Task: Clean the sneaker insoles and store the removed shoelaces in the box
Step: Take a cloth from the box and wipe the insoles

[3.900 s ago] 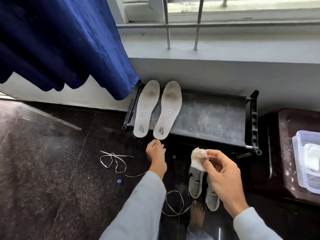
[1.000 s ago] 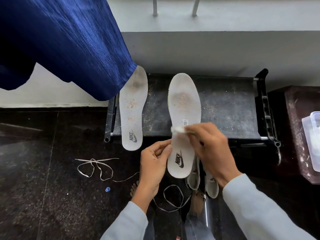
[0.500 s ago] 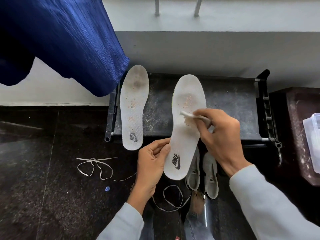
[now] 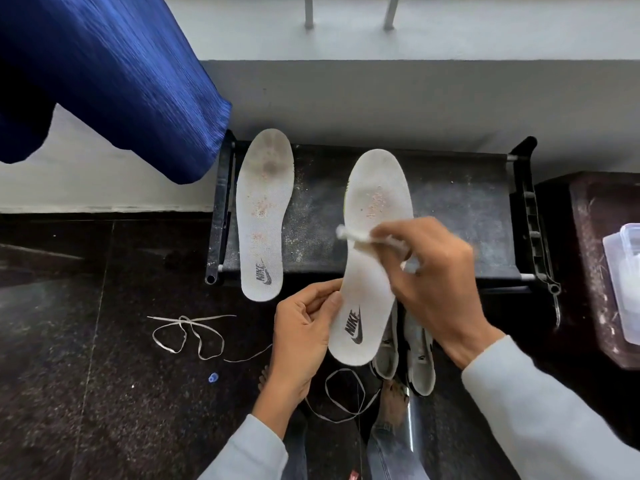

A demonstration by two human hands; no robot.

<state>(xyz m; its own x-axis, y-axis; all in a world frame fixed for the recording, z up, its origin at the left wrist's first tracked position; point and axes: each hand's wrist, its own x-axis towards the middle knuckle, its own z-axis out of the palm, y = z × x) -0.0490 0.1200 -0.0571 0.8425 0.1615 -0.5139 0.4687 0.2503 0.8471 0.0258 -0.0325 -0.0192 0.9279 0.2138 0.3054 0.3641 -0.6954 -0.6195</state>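
My left hand (image 4: pixel 304 327) grips the heel edge of a stained white insole (image 4: pixel 372 195), holding it tilted over the black rack (image 4: pixel 460 216). A white wipe (image 4: pixel 353 235) is pressed across the middle of that insole by my right hand (image 4: pixel 433 282). The second insole (image 4: pixel 265 209) lies flat on the rack's left side, heel hanging over the front bar. One white shoelace (image 4: pixel 188 334) lies tangled on the dark floor to the left. Another lace (image 4: pixel 346 396) loops on the floor below my hands. Two sneakers (image 4: pixel 405 355) stand under the held insole.
A clear plastic box (image 4: pixel 623 282) sits on a dark brown stand (image 4: pixel 595 258) at the right edge. A blue curtain (image 4: pixel 104 71) hangs at upper left over the wall. A small blue bit (image 4: pixel 212 377) lies on the floor. My bare feet show below the laces.
Since 3.9 s ago my left hand picked the right insole off the rack. Over the last second my right hand has rubbed the wipe up and across its middle.
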